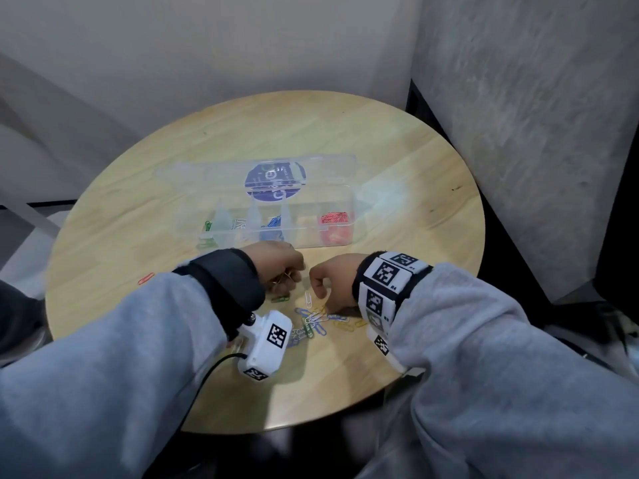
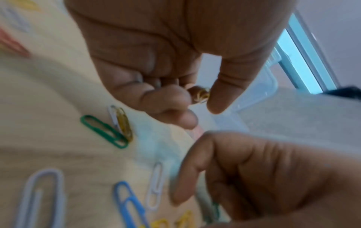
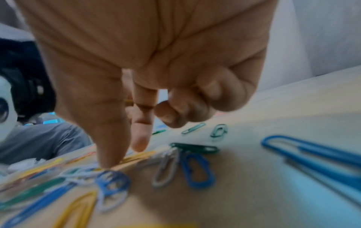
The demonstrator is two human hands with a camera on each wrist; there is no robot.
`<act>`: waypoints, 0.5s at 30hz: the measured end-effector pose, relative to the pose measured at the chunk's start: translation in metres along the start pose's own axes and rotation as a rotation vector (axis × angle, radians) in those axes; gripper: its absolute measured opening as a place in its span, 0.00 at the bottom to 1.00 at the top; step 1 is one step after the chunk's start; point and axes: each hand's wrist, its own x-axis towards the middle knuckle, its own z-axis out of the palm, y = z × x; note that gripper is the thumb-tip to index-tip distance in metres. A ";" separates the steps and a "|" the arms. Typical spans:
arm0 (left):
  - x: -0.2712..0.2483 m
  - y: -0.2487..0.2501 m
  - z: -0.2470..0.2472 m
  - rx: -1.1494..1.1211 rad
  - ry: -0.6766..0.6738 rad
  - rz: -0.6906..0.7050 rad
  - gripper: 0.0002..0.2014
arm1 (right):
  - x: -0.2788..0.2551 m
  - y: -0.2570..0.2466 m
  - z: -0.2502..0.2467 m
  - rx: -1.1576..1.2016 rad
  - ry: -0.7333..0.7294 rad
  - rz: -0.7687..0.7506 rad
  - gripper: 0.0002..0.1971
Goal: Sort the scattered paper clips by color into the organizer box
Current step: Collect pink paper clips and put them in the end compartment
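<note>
Head view, from the left: a lone red paper clip [image 1: 146, 278] lies on the round wooden table [image 1: 397, 160], well apart from the rest. Behind the hands stands the clear organizer box [image 1: 276, 224] with its lid open; from left to right its compartments hold green clips [image 1: 207, 225], a few white ones, blue clips [image 1: 274, 223], one compartment whose contents I cannot make out, and red clips [image 1: 334, 217].

The left hand [image 1: 280, 269] is curled just in front of the box. In the left wrist view its thumb and forefinger pinch a small bunch of yellow paper clips [image 2: 201, 94], while a green clip [image 2: 103, 131] and a yellow one lie on the table just below its other fingers.

Between the wrists lies the scattered pile of clips [image 1: 316, 323], white, blue, green and yellow mixed.

The right hand [image 1: 333, 283] is over that pile, fingers bent down. In the right wrist view its thumb tip presses on the pile beside a blue clip [image 3: 111, 182], forefinger stretched nearby, other fingers curled; whether it grips a clip cannot be told.
</note>
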 end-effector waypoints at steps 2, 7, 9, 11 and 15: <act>-0.004 -0.001 -0.005 -0.155 -0.044 -0.044 0.12 | 0.000 -0.003 0.001 -0.015 -0.032 -0.013 0.07; -0.012 -0.002 -0.008 -0.274 -0.076 -0.040 0.13 | 0.007 -0.003 0.007 -0.080 -0.060 0.078 0.10; -0.014 0.000 -0.002 -0.115 -0.041 -0.003 0.13 | 0.005 -0.002 0.007 -0.081 -0.073 0.111 0.07; -0.015 -0.001 0.007 0.236 -0.003 0.084 0.12 | 0.001 -0.001 0.001 -0.018 -0.077 0.113 0.04; -0.020 -0.008 0.025 0.861 0.103 0.188 0.09 | -0.017 0.009 -0.020 0.102 -0.006 0.146 0.05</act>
